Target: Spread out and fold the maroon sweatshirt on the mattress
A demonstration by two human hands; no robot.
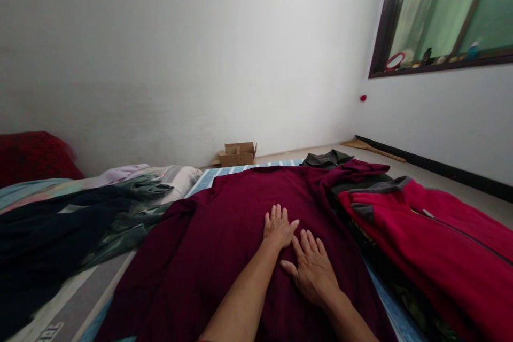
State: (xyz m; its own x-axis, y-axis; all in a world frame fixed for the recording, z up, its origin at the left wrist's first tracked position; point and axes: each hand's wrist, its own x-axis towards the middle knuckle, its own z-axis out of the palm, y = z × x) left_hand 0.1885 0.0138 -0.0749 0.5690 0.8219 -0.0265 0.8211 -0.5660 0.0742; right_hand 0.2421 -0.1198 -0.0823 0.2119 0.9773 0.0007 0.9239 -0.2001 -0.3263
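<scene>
A maroon long-sleeved top [224, 235] lies spread out in front of me on a bed with a blue and white cover. Its left-side sleeve runs down toward me, while the other is bunched near the far right. My left hand [279, 227] rests flat on the middle of the cloth, fingers stretched out and apart. Slightly nearer and to the right, my right hand [313, 267] also presses flat on the fabric with spread fingers. Neither hand grips anything.
Right of the top lies a red zip jacket [436, 230] over darker clothes. Dark blue clothing [60, 219] and green clothing [136, 214] lie to the left. A cardboard box [237, 156] stands by the wall. A window [444, 10] is at upper right.
</scene>
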